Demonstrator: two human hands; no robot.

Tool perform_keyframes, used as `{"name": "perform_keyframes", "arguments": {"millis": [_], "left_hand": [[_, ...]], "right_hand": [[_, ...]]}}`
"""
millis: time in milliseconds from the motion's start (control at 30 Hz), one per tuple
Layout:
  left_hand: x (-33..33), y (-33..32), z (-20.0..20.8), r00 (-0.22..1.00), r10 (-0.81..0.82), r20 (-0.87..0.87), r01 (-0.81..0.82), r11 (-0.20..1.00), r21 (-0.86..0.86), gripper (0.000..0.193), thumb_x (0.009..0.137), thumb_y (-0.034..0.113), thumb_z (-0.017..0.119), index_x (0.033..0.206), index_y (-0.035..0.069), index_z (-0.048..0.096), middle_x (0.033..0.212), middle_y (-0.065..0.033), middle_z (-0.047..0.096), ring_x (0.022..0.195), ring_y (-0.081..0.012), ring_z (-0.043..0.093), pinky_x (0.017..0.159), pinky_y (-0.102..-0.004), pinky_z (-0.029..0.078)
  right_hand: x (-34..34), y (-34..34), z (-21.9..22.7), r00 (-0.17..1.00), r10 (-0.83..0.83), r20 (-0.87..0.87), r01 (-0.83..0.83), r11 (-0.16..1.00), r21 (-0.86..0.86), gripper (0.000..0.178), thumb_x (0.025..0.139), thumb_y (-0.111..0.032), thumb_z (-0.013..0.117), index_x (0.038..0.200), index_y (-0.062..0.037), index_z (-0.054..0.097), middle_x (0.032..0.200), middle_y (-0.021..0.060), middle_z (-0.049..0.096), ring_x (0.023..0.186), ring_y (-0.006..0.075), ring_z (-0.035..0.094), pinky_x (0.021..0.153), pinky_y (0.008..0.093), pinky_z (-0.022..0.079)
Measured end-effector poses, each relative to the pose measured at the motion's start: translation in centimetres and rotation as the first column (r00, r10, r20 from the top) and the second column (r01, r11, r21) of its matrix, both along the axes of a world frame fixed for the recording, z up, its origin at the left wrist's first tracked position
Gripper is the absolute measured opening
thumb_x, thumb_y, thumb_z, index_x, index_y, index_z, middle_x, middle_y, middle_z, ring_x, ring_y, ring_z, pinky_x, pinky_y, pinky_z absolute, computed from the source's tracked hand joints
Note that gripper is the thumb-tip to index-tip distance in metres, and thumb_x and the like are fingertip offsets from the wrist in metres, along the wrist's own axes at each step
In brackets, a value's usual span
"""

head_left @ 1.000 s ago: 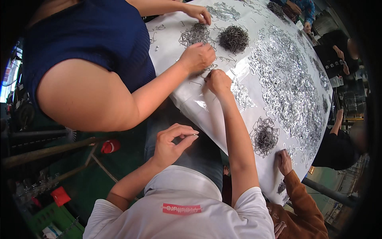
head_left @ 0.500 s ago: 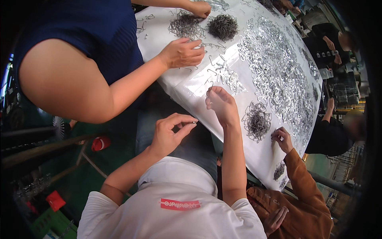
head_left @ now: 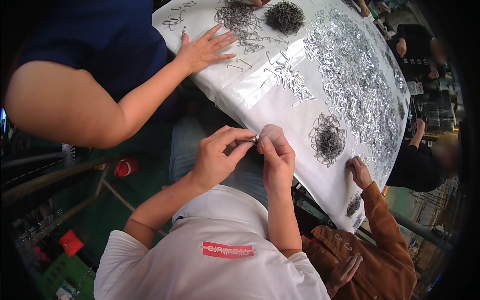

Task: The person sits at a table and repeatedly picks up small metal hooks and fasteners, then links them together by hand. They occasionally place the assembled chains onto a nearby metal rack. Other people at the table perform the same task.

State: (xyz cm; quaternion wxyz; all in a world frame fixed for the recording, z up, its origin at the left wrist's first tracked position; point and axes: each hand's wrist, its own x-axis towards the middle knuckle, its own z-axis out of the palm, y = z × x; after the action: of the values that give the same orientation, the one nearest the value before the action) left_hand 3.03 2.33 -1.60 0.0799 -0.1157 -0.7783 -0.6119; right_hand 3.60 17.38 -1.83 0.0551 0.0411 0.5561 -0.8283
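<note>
In front of my chest, just off the table edge, both hands meet at the fingertips. My left hand (head_left: 220, 154) pinches a small shiny metal piece (head_left: 255, 141), mostly covered by fingers. My right hand (head_left: 276, 159) is closed against it with thumb and fingertips, slightly blurred; the dark wire hook it carried is now largely hidden there. Closest on the white table (head_left: 272, 117) lies a loose group of shiny metal hooks (head_left: 295, 85). A heap of dark wire hooks (head_left: 327, 141) sits to the right of them.
A broad spread of silvery hooks (head_left: 350, 75) covers the table's middle. Further dark heaps (head_left: 284, 18) lie at the far side. At left, a co-worker's hand (head_left: 205, 51) rests spread on the table; at right, another's hand (head_left: 361, 172) touches hooks. More people work along the far right edge.
My right hand has come back from over the table edge, down to my left hand, and their fingertips now meet. The left co-worker's near hand has moved left and flattened.
</note>
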Motion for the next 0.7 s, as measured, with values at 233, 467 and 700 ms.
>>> {"name": "perform_keyframes", "arguments": {"millis": [233,467,700], "left_hand": [[-0.8,1.5,-1.2,0.991,0.015,-0.135,-0.009,0.999,0.046,0.029,0.079,-0.006,0.066,0.107,0.002,0.064,0.094,-0.0106,0.068,0.080,-0.0168,0.065,0.068,-0.0281,0.051],[-9.5,6.7,-5.6,0.973,-0.122,-0.198,0.087,0.981,-0.176,0.013,0.081,0.008,0.068,0.093,0.005,0.069,0.091,-0.0080,0.065,0.089,-0.0257,0.059,0.078,-0.0372,0.047],[-13.7,14.7,-8.7,0.980,-0.123,-0.155,-0.001,0.780,-0.626,0.018,0.079,0.017,0.070,0.093,0.007,0.064,0.089,-0.0081,0.062,0.090,-0.0272,0.057,0.079,-0.0394,0.044]], "right_hand": [[0.9,-0.8,-1.2,0.917,-0.222,-0.330,0.299,0.933,0.202,0.004,0.088,-0.003,0.063,0.091,-0.0030,0.061,0.106,0.0071,0.044,0.095,0.0147,0.048,0.084,0.0269,0.042],[1.8,0.9,-1.6,0.899,-0.278,-0.338,0.355,0.915,0.190,0.005,0.087,-0.001,0.064,0.091,-0.0020,0.062,0.104,0.0076,0.044,0.090,0.0141,0.049,0.075,0.0249,0.045],[2.2,2.5,-1.8,0.894,-0.287,-0.344,0.378,0.895,0.236,0.005,0.087,-0.002,0.065,0.091,-0.0019,0.061,0.103,0.0074,0.045,0.086,0.0139,0.050,0.072,0.0244,0.045]]}}
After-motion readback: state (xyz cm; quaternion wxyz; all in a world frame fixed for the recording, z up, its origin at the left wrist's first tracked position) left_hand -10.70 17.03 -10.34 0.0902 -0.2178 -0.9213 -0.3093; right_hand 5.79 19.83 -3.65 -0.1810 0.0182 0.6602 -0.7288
